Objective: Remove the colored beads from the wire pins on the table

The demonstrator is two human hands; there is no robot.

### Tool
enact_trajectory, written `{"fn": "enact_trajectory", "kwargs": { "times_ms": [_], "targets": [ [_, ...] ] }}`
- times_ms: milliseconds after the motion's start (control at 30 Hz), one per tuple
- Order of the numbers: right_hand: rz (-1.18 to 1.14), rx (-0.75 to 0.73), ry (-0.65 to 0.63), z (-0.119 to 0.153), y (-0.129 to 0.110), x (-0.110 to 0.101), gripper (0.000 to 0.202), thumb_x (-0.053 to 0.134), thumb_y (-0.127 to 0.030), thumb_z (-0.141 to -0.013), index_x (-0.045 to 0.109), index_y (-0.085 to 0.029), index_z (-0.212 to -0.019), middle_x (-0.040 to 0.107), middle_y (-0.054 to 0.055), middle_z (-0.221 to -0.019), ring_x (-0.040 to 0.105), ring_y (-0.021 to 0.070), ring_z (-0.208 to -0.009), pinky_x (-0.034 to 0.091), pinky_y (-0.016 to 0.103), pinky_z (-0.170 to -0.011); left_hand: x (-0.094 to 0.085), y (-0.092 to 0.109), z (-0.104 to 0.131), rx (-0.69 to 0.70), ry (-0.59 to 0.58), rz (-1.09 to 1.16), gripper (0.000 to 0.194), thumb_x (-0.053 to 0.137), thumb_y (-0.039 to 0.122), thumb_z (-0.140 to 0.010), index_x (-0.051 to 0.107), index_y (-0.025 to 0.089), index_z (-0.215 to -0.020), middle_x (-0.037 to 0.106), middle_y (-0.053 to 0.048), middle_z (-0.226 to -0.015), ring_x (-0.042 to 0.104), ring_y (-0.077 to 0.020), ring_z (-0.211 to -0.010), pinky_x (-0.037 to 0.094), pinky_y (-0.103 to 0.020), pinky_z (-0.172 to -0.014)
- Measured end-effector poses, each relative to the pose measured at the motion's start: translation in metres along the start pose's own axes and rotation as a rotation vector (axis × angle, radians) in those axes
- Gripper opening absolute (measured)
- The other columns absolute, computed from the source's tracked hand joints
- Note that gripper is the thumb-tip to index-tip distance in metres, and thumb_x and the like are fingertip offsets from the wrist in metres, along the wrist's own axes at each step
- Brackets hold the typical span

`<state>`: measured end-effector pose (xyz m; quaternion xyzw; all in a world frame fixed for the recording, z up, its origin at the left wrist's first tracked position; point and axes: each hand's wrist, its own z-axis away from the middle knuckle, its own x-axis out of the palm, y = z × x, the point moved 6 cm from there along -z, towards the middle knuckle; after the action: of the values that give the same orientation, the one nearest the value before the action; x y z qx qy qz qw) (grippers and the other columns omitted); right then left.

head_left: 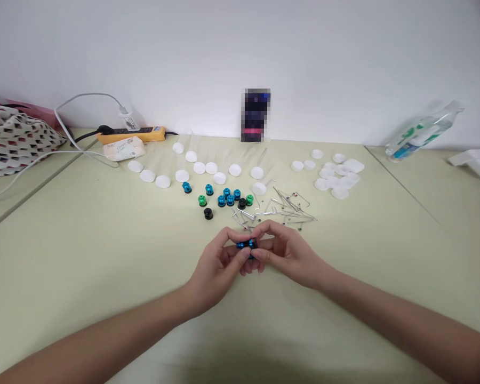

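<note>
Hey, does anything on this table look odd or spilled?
The metal rods lie in a crisscross jumble just beyond the right hand, messier than the upright knobs nearby. The bottle also looks tilted, though the lens may exaggerate that. No spill shows.

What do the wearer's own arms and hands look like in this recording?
Each grip is a bare, ungloved hand: left hand, right hand. Both forearms are bare too, with no sleeve, watch, bracelet, cable or marking in view. No ring is visible either.
</note>
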<state>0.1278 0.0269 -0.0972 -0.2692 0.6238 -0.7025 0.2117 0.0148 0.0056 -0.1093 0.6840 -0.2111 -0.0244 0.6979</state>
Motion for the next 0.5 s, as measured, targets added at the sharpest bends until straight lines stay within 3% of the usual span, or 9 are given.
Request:
{"fn": "enact_trajectory", "kwargs": {
  "times_ms": [500],
  "targets": [
    [-0.033,0.025,0.005,-0.0041,0.0023,-0.0032,0.023,0.056,-0.035,-0.084,0.049,-0.016,-0.095,0.063,0.004,-0.076,0.063,0.0145,-0.070,0.050,0.029,-0.062,-0.0008,0.0014,-0.0011,0.037,0.012,0.003,0.012,0.051,0.023,-0.086,0.045,0.018,-0.094,0.060,-0.002,-0.073,0.057,-0.0117,-0.066,0.042,-0.027,-0.060]
  ]
}}
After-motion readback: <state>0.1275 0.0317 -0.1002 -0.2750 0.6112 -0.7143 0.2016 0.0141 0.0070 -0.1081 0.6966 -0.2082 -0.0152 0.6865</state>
